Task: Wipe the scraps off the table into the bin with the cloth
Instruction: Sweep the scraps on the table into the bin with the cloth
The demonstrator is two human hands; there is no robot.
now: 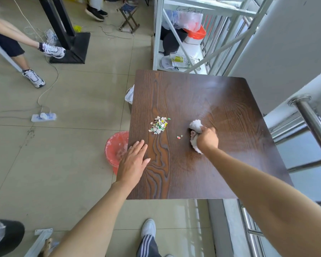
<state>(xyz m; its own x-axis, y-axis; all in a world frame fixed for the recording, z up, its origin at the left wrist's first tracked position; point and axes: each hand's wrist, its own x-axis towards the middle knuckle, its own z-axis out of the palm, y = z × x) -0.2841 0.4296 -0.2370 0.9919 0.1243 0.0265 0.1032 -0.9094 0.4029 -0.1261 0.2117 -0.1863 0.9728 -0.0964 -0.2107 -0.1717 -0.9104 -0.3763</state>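
Bottom centre of frame: one white shoe [148, 228] and a striped trouser leg, cut off by the lower edge. Above that, dark wood-grain table [220, 173], square with rounded corners, glossy. Left hand [132, 162] lies flat, palm down, fingers spread, at the table's left edge, holding nothing. Right hand [208, 139] is clenched around a crumpled white cloth [195, 126], pressed on the tabletop right of centre; cloth bulges out above and below the fist. Two tiny scraps [179, 136] sit just left of the cloth. Main scrap pile [158, 125], torn paper bits in white, green, yellow, red, lies mid-table, well apart from both hands. Red round bin [115, 147] with clear liner on the floor at the table's left side, partly hidden under the tabletop and left hand. Upper centre: white metal rack [158, 34]; handwriting on its top bar too small to read; pouch on the shelf marked "ok"
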